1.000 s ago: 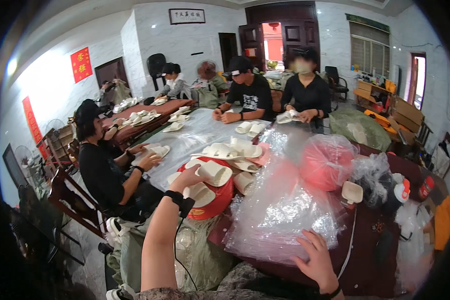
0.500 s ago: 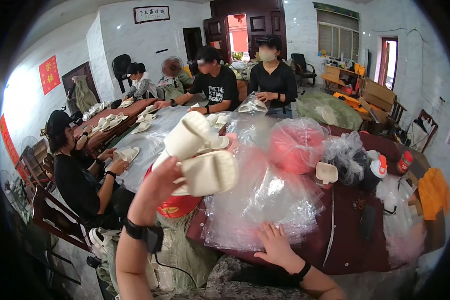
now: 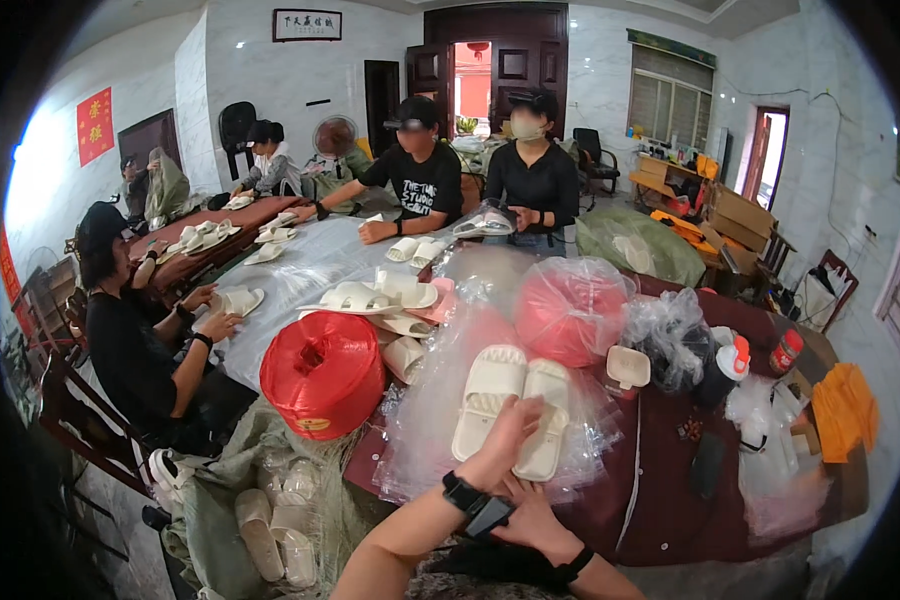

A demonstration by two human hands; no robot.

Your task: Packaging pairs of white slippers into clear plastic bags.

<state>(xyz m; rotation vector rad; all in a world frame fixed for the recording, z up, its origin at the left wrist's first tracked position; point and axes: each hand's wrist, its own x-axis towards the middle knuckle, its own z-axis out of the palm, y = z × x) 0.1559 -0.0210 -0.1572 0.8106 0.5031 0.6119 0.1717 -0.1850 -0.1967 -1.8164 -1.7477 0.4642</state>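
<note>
- Resting the left hand (image 3: 508,436) across the pair of cream slippers (image 3: 495,375), with fingers slightly bent and pointing toward the seam between the two; being unable to say if gripping or only touching.
- Holding the right hand (image 3: 536,520) low, near the close end of the right slipper, partly hidden behind the left wrist; being unable to say if spread or closed.
- Crossing the left wrist, wearing a black device (image 3: 488,508), in front of the right hand, so leaving only narrow room between both.
- Seeing the pair lying side by side, straps upward, on the stack of clear plastic bags (image 3: 420,450).
- Noticing the wrinkled bag edges spreading past the slippers on both sides and lying near the front edge of the table (image 3: 670,510).
- Finding tight room on the far side, with a red bundle in clear plastic (image 3: 570,312) standing just beyond the slippers.
- Meeting on the left a red twine roll (image 3: 320,375) near the bags, and behind it a slipper pile (image 3: 370,297).
- Having wider room on the right, with maroon cover showing between the bags and a dark flat object (image 3: 706,465).
</note>
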